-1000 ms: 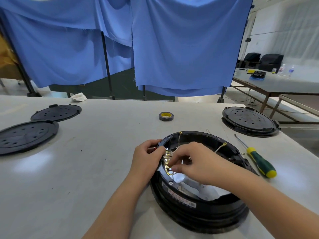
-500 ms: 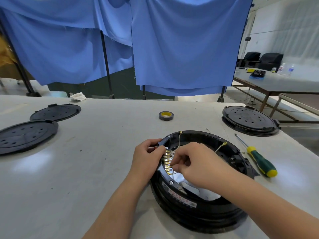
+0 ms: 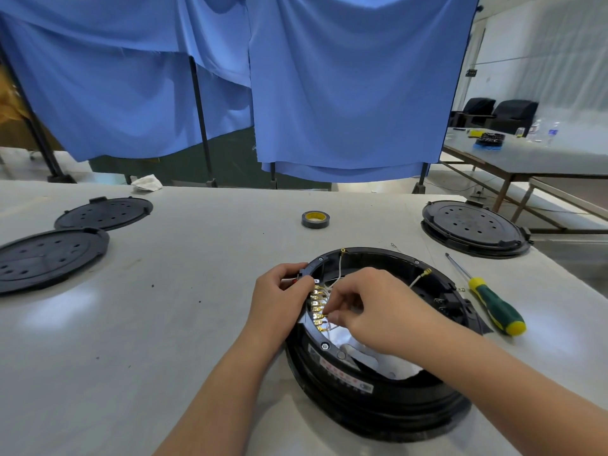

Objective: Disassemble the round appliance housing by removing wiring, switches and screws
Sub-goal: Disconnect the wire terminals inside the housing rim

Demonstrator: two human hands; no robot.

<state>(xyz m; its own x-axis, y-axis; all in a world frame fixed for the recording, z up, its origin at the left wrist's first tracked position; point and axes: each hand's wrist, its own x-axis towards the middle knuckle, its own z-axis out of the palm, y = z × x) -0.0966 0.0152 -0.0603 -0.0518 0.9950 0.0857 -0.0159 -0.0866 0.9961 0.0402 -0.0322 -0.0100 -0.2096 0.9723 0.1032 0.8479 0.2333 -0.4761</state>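
The left hand (image 3: 279, 301) grips the round housing (image 3: 378, 373) rim on the table (image 3: 148, 324). The right hand (image 3: 371, 307) pinches a wire (image 3: 329, 319) at the brass terminals (image 3: 316, 307) (screwdriver (image 3: 493, 304) lies right).

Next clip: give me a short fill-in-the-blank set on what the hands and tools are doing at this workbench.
1. The right hand pinches a wire at the row of ____-coloured terminals inside the round housing.
2. The left hand grips the housing's ____.
3. The screwdriver with the green and yellow handle lies on the table, to the ____ of the housing.
4. The roll of tape lies ____ the housing, untouched.

Missing words: gold; rim; right; beyond
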